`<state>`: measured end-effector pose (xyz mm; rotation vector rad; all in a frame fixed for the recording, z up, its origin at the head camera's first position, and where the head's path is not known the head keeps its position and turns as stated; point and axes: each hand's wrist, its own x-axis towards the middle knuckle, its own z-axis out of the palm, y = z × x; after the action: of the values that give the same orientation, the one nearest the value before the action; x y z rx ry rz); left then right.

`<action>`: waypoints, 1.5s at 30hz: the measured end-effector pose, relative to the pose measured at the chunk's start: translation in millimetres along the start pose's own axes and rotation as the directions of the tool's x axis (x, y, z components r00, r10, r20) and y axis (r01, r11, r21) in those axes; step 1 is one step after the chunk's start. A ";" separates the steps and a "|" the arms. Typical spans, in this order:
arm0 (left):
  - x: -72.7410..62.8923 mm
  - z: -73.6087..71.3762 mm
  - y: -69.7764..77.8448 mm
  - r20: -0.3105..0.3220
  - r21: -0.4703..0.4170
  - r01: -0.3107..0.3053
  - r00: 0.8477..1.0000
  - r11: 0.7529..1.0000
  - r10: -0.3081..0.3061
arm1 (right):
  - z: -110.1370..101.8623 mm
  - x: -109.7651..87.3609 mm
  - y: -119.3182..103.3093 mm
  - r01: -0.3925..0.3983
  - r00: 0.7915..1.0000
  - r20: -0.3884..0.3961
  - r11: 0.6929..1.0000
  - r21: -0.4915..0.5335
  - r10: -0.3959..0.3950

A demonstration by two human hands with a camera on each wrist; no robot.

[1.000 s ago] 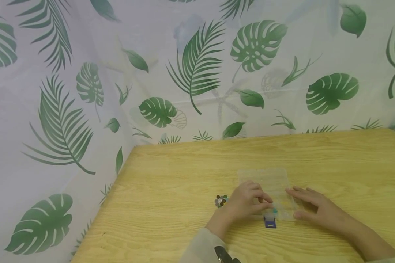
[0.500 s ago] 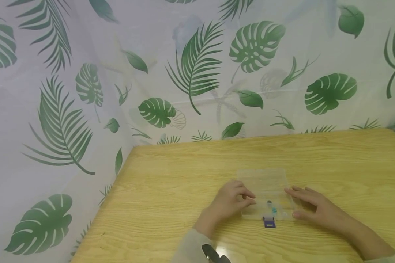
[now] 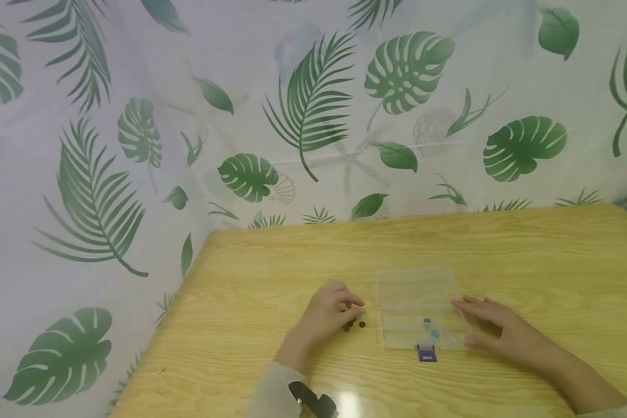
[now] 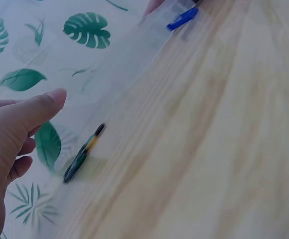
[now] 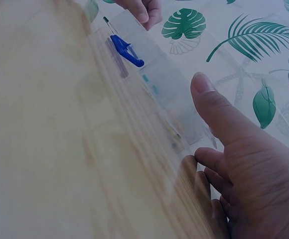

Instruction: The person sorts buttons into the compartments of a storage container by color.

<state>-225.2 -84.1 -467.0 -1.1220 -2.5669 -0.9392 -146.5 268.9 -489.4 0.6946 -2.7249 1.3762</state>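
My left hand (image 3: 326, 313) hovers at a small pile of flat round pieces (image 3: 362, 324), mostly dark, left of the box; the hand covers part of it. In the left wrist view, its thumb reaches over the pile (image 4: 79, 162) with the other fingers loosely bent, and nothing shows between them. A clear plastic box (image 3: 399, 338) with compartments lies with its lid (image 3: 415, 284) folded back and a blue latch (image 3: 426, 353) at the front. Inside are a dark piece (image 3: 426, 320), blue pieces (image 3: 435, 334) and yellow ones (image 3: 451, 320). My right hand (image 3: 501, 330) rests with fingertips along the box's right side.
The wood-grain table (image 3: 271, 273) stretches around the box, its back edge meeting a white curtain (image 3: 334, 191) with green leaf prints. A dark strap (image 3: 310, 399) circles the left sleeve.
My left hand has moved left from over the box compartments to the pile of round pieces. The dark piece now lies uncovered in the box. My right hand has stayed at the box's side.
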 end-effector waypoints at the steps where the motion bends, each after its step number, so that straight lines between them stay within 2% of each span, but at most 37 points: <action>1: -1.6 -2.2 -2.5 -0.001 -0.002 0.018 1.000 1.000 -0.018 | 0.2 -0.2 0.3 0.009 1.000 -0.001 1.000 -0.010 -0.009; 8: -7.7 -9.0 -20.4 -0.012 0.019 0.070 0.998 0.997 -0.069 | 0.5 -1.2 0.3 0.039 0.999 -0.012 0.998 -0.043 -0.040; 15: -11.3 -7.5 -31.1 -0.001 -0.009 0.099 0.995 0.995 -0.099 | -0.6 0.2 0.2 0.005 1.000 0.009 1.000 0.008 -0.006; 18: -11.4 -7.8 -32.6 0.017 -0.035 0.130 0.991 0.991 -0.130 | -1.1 1.4 -0.7 0.012 1.000 0.011 1.000 0.018 -0.012; 20: -11.7 -8.4 -32.8 0.043 -0.072 0.169 0.985 0.983 -0.167 | -1.6 1.7 -1.1 0.016 1.000 0.010 1.000 0.013 -0.016; 23: -12.2 -8.1 -33.8 0.093 -0.119 0.245 0.968 0.962 -0.234 | -1.0 0.7 -1.8 0.031 1.000 0.002 0.999 -0.017 -0.031; 28: -12.3 -6.8 -34.0 0.142 -0.130 0.323 0.942 0.937 -0.305 | -0.2 0.1 -1.2 0.046 0.999 -0.005 0.998 -0.045 -0.046; 32: -12.2 -5.8 -34.3 0.145 -0.117 0.330 0.939 0.937 -0.312 | -0.8 1.1 -1.1 0.029 1.000 0.002 1.000 -0.008 -0.029; 36: -12.2 -4.9 -35.4 0.131 -0.082 0.310 0.946 0.947 -0.298 | -1.6 1.0 -1.4 0.020 1.000 0.009 1.000 0.011 -0.020; 40: -13.2 -4.6 -35.5 0.115 -0.055 0.296 0.950 0.953 -0.289 | -1.4 0.9 -0.9 0.076 0.997 -0.001 0.996 -0.045 -0.076; 45: -13.9 -4.8 -35.5 0.119 -0.078 0.297 0.951 0.952 -0.287 | -1.4 2.1 0.1 0.131 0.991 -0.017 0.988 -0.077 -0.133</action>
<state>-241.2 -113.6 -485.7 -0.8466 -2.8587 -1.1028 -148.6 269.3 -488.2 0.8316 -2.6444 1.2385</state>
